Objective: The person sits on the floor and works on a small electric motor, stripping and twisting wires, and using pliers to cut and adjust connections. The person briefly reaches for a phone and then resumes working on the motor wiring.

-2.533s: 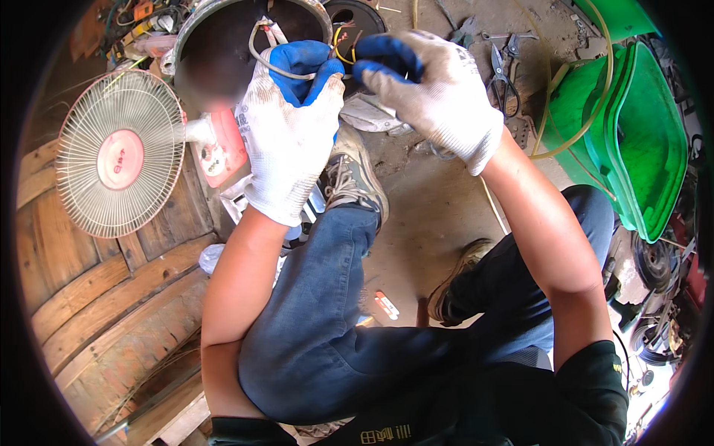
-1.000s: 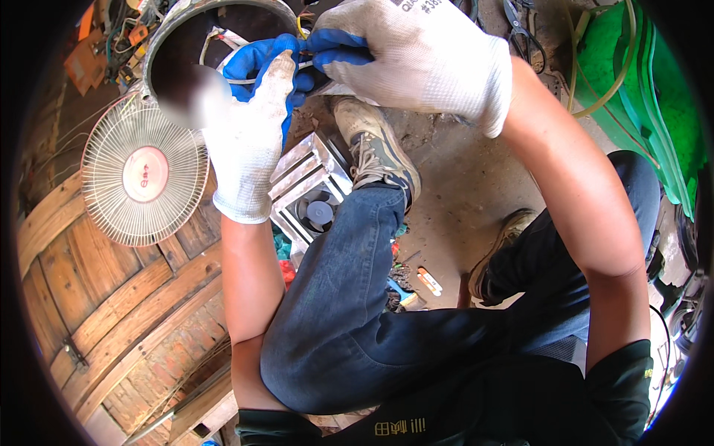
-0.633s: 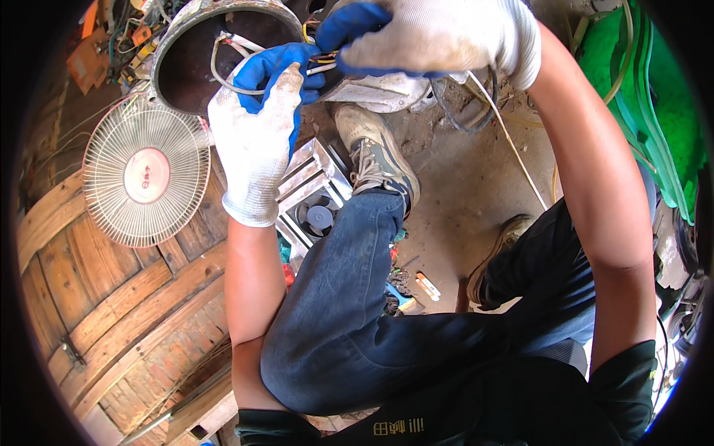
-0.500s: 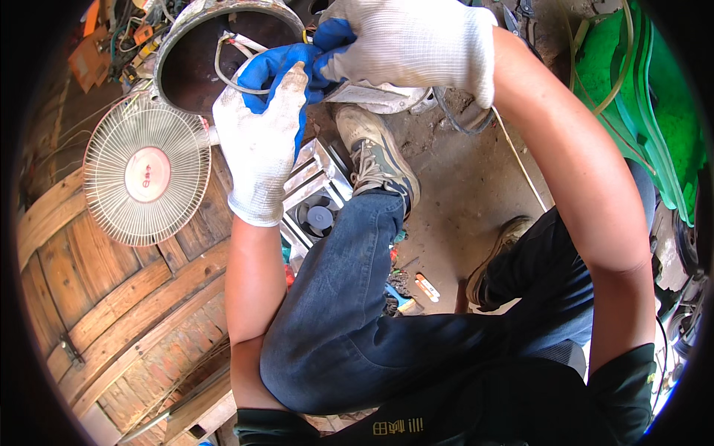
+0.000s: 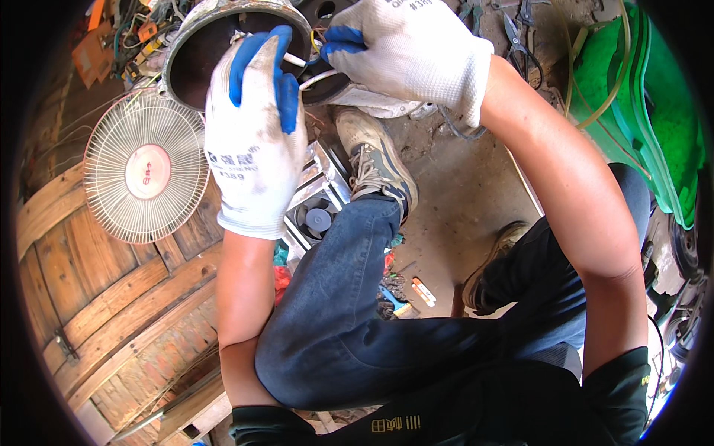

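Note:
My left hand [image 5: 256,141], in a white glove with a blue coating, is at the rim of a round, hollow metal housing [image 5: 178,56]. Its fingers are spread apart, next to a white sleeved wire [image 5: 294,59]; no firm grip shows. My right hand [image 5: 416,56], gloved alike, has its fingers pinched together just right of the housing's opening. Thin wires, one yellow and one blue, run to those fingertips. A second white cable [image 5: 318,79] stretches between the two hands. The wire ends are hidden by the right glove.
A round fan with a pale grille [image 5: 146,167] lies left, by wooden boards [image 5: 89,290]. Below the housing, near my shoe [image 5: 375,167], is a white frame with a small black fan [image 5: 318,219]. Pliers [image 5: 513,33] lie at the upper right, beside a green plastic container [image 5: 639,111].
My hands have moved apart. The left fingers have loosened from the wires and spread over the housing rim; the right hand has risen slightly, still pinching.

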A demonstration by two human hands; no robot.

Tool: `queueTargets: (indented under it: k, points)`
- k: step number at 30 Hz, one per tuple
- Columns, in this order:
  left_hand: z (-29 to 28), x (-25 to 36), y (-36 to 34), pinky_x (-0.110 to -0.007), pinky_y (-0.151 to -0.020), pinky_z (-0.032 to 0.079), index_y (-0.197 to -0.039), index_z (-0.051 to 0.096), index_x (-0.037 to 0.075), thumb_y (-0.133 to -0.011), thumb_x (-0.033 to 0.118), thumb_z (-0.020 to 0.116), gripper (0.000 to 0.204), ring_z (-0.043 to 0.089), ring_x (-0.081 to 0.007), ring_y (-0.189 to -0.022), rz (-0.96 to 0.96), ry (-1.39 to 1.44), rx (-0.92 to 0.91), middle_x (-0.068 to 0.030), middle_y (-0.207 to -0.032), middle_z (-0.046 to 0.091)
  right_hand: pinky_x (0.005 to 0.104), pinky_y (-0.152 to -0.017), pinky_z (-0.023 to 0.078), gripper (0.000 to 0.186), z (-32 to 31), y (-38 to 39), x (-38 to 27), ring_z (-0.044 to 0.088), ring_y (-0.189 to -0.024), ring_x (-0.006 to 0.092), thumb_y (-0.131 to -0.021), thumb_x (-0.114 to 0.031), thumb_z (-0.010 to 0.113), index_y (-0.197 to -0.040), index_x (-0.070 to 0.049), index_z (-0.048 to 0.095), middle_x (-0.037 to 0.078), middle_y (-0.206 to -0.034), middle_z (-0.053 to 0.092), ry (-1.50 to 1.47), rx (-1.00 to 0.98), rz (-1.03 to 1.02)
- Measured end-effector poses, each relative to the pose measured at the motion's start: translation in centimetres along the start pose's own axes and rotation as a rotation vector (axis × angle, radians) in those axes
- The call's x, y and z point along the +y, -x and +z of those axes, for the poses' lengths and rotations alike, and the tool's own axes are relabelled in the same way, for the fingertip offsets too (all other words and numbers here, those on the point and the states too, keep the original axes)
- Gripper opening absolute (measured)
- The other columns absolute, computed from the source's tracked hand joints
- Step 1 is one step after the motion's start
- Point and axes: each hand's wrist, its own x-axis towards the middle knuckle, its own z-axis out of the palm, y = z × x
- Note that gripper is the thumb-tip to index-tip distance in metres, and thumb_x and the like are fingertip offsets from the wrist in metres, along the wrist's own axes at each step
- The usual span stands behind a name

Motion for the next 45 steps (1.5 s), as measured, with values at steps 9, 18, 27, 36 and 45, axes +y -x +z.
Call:
queueTargets:
  k: [9,18,27,36,45]
  points:
    - [0.1,0.7,-1.1,-0.033,-0.091,0.059,-0.131,0.062,0.005,-0.09,0.003,0.073,0.042,0.075,-0.0225,-0.102,-0.226,0.227,-0.338,-0.0144,-0.117,0.074,0.0463,-0.068,0.055,0.021,-0.7,1.3,0.7,0.068,-0.076,0.0401,-0.087,-0.028,0.073,-0.091,-0.008,0.072,0.017,-0.079,0.068,-0.201,-0.006,-0.084]
    - [-1.6,0.3,-2.7,-0.029,-0.079,0.057,-0.119,0.069,0.002,-0.093,0.008,0.069,0.026,0.072,-0.0147,-0.085,-0.533,0.685,-0.417,-0.0103,-0.098,0.076,0.0438,-0.062,0.055,0.017,0.2,1.3,0.4,0.069,-0.07,0.0354,-0.084,-0.025,0.073,-0.081,-0.01,0.068,0.013,-0.073,0.068,0.054,0.16,-0.218]
    - [-1.9,0.1,-2.7,-0.027,-0.077,0.057,-0.12,0.074,0.003,-0.092,0.015,0.07,0.03,0.071,-0.0112,-0.08,-0.415,0.504,-0.413,-0.0089,-0.095,0.077,0.0462,-0.065,0.057,0.02,0.4,0.6,-0.4,0.07,-0.071,0.0372,-0.083,-0.027,0.069,-0.081,-0.007,0.07,0.016,-0.075,0.069,0.155,0.081,-0.182]
    - [-1.2,-0.6,-2.4,-0.024,-0.067,0.057,-0.123,0.07,-0.003,-0.093,0.005,0.069,0.032,0.071,-0.0114,-0.077,-0.428,0.618,-0.442,-0.0092,-0.1,0.077,0.048,-0.073,0.058,0.021,-0.6,-0.8,-0.9,0.072,-0.082,0.0394,-0.084,-0.022,0.06,-0.084,-0.006,0.074,0.02,-0.087,0.073,0.245,-0.084,-0.094]
    - [-0.6,-0.4,-2.4,-0.019,-0.057,0.051,-0.11,0.076,0.001,-0.096,0.015,0.069,0.021,0.065,-0.0074,-0.064,-0.668,0.774,-0.353,-0.0065,-0.084,0.075,0.0474,-0.078,0.057,0.024,-2.1,0.5,-0.7,0.072,-0.087,0.0397,-0.087,-0.024,0.062,-0.091,-0.004,0.075,0.022,-0.091,0.073,0.077,-0.128,-0.11]
